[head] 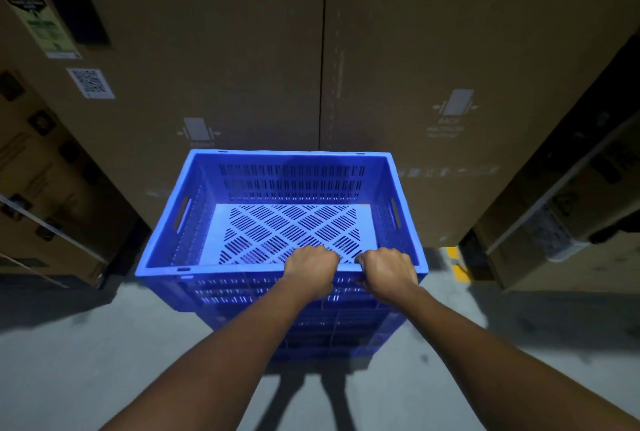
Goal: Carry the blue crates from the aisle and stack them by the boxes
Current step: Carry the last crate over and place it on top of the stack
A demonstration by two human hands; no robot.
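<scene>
Both hands, left and right, grip the slotted blue plastic crate's near rim.

Top crate sits on a stack of lower crates, and the stack stands on the floor. Directly behind it are two tall boxes side by side: left box, right box; the seam between them falls just right of the crate's middle. More cartons flank the stack, well apart: side cartons left, side cartons right. Left hand and right hand grip the top crate's near rim, close together, right of centre.
</scene>
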